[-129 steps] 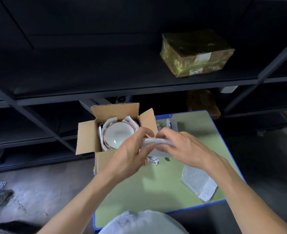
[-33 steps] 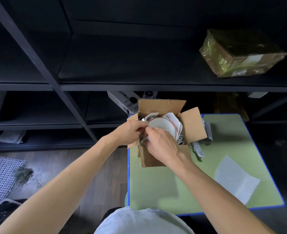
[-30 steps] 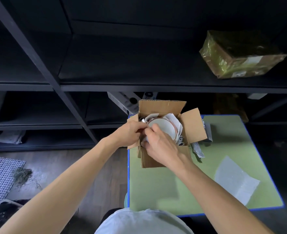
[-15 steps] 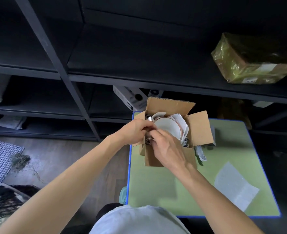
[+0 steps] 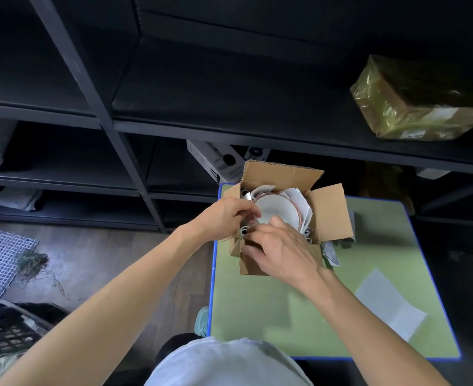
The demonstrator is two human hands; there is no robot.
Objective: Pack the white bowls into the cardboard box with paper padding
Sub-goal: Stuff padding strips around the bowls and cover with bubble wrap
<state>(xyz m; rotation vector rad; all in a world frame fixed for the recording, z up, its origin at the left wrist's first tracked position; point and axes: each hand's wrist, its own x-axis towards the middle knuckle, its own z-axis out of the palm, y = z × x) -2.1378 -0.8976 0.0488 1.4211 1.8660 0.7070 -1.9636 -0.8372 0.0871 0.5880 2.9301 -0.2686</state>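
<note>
Just under your left hand (image 5: 227, 217), paper (image 5: 245, 232) sits between bowl (image 5: 277, 208) and box (image 5: 330, 215) wall, pinched by it and your right hand (image 5: 284, 250), guessing so the bowl doesn't rattle.

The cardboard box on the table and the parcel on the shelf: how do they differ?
The cardboard box is open, flaps spread; the parcel is sealed. The cardboard box is bare brown card; the parcel is wrapped in glossy yellowish film. The cardboard box shows a white bowl and paper inside; the parcel's contents are hidden. Both are box-shaped.
</note>
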